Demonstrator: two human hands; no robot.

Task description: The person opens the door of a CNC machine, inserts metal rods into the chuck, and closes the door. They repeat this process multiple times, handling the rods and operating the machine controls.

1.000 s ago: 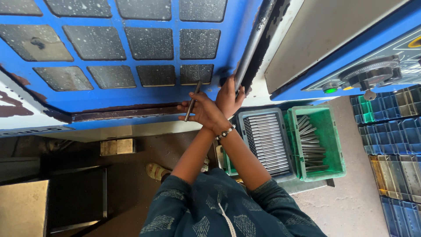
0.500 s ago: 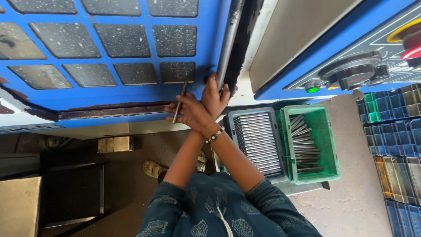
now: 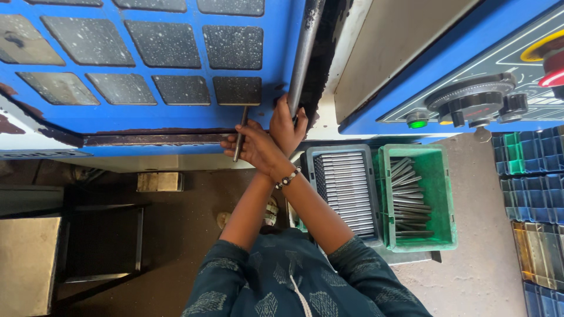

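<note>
My arms cross at the wrists in front of a blue machine door (image 3: 147,117) with dark window panes. My right hand (image 3: 254,148), with a beaded bracelet on its wrist, is closed around a thin metal rod (image 3: 239,136) held upright against the door's lower edge. My left hand (image 3: 286,124) grips the lower end of the door's long metal handle bar (image 3: 302,53). Beside the bar is a dark gap at the door's edge.
A control panel (image 3: 470,103) with a dial, a green button and a red knob is at the right. Below it stand a grey tray (image 3: 346,194) and a green crate (image 3: 420,196), both holding metal rods. Stacked blue crates (image 3: 531,176) are far right, a metal stand (image 3: 35,258) lower left.
Both hands and the door's edge have shifted a little to the left relative to the crates. The grips on the rod and the handle bar are unchanged.
</note>
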